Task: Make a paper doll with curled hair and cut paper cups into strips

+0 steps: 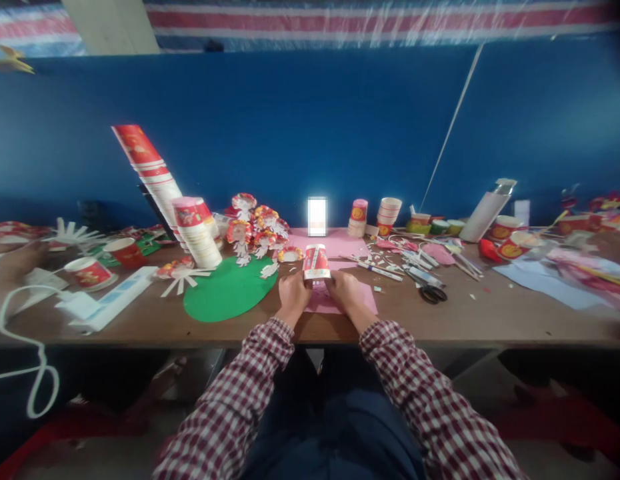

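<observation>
Between my two hands is a red and white paper cup [317, 261], held over the front middle of the table. My left hand [293, 295] grips its left side, and my right hand [345, 293] grips its right side. Pink paper [363, 299] lies under my hands, with another pink sheet [340, 244] behind. Left of my hands is a green paper oval [230, 293], with cut paper-cup flowers [257, 230] in red, yellow and white behind it. To the right lie a white marker [380, 271] and black-handled scissors [433, 294].
Stacked paper cups [203, 233] lean at the left, near a white power strip [115, 300] with a cable. Two smaller cup stacks [389, 217] stand behind. Paper scraps and pens litter the right side. Another person's hand [15, 267] shows at the far left. A blue partition [240, 120] backs the table.
</observation>
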`<state>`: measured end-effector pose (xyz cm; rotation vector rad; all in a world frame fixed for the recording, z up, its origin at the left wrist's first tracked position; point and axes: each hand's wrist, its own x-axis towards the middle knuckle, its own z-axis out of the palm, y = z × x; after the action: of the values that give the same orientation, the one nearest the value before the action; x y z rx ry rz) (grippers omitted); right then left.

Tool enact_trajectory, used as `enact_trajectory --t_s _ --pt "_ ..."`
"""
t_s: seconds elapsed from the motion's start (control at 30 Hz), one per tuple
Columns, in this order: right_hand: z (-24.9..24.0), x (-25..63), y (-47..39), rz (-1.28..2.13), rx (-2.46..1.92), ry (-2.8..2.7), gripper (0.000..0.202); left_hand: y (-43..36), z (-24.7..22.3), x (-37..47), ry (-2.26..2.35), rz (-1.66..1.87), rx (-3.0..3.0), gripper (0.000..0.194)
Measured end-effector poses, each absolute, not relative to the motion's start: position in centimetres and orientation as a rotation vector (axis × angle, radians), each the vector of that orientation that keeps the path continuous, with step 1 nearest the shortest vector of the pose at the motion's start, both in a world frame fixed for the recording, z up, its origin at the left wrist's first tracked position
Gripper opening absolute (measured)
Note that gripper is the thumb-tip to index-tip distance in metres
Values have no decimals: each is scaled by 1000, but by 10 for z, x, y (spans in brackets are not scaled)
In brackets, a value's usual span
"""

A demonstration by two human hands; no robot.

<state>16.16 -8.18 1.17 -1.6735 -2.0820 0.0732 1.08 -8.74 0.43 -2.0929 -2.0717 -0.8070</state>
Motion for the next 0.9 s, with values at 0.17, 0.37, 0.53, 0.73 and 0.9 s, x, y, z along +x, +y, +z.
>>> enact_trajectory --t_s 0.17,0.37,0.53,0.73,0.9 --pt "11 160 -81 119 -1646 -2089 30 -86 2 10 -2037 -831 -2098 31" --pt "12 162 -80 129 -1678 -2033 25 -86 1 9 -2031 -834 -2112 32" --pt "11 165 -80 142 -1688 -1992 25 -88 5 10 -2009 -850 -2188 26" --pt "12 164 -80 165 -1704 -1994 25 -89 6 11 -2006 -827 -2168 28" --pt "12 162 -80 195 -1681 -1989 25 -88 3 10 -2052 -844 -2103 29"
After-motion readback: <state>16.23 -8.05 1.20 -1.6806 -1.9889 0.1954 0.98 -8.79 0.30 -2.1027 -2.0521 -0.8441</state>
